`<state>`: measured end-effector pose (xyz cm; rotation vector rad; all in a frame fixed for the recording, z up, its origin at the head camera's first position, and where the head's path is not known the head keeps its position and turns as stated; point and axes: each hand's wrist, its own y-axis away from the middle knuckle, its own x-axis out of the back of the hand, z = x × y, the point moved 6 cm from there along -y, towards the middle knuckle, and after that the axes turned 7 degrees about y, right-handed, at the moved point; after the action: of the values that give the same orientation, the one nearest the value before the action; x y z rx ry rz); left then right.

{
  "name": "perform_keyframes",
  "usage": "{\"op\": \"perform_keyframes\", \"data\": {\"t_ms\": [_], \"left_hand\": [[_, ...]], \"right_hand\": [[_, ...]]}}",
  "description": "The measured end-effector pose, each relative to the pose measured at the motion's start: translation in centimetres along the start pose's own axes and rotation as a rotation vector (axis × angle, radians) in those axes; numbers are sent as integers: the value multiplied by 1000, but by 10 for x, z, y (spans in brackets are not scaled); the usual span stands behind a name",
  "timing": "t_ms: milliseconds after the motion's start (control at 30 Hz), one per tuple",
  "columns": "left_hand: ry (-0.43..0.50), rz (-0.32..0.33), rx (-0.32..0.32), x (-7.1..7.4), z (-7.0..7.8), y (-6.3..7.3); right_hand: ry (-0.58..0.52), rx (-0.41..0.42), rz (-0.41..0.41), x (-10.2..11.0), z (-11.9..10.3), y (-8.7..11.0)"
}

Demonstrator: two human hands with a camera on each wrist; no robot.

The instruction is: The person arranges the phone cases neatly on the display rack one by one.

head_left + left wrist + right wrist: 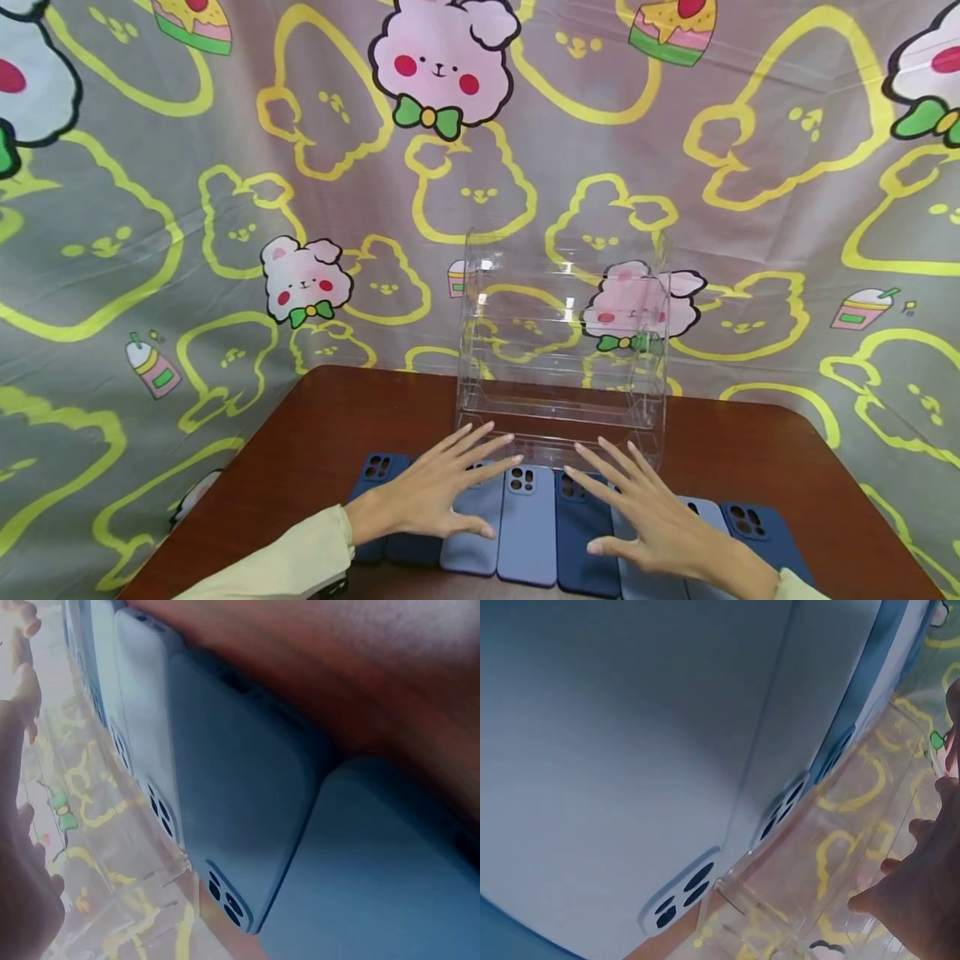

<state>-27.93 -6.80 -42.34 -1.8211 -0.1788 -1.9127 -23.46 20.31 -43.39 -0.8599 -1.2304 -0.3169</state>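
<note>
Several phone cases lie side by side in a row along the near part of the table, in light blue and dark blue, camera cutouts toward the far side. A light blue phone case (pixel 527 533) and a navy phone case (pixel 587 546) show between the hands. My left hand (pixel 435 492), fingers spread, is above the left part of the row. Over the right part is my right hand (pixel 652 521), also spread and holding nothing. Both wrist views show the hands apart from the cases, including a dark case (pixel 240 765) and a pale case (pixel 615 772).
Behind the row stands a clear tiered display rack (pixel 555 408), its transparent shelves hard to make out. The brown table (pixel 382 396) has rounded far corners. A patterned curtain (pixel 480 192) with cartoon rabbits hangs behind and to the left.
</note>
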Motion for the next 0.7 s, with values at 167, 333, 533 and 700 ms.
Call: {"op": "perform_keyframes", "data": {"t_ms": [167,333,533,700], "left_hand": [[20,36,41,6,-8,0],[104,110,110,13,-18,3],[186,217,196,28,-38,13],[129,267,191,38,-51,17]], "right_hand": [[-37,-18,18,7,5,1],[-12,-22,31,18,14,2],[53,-15,72,26,25,6],[67,-28,90,31,35,11]]}}
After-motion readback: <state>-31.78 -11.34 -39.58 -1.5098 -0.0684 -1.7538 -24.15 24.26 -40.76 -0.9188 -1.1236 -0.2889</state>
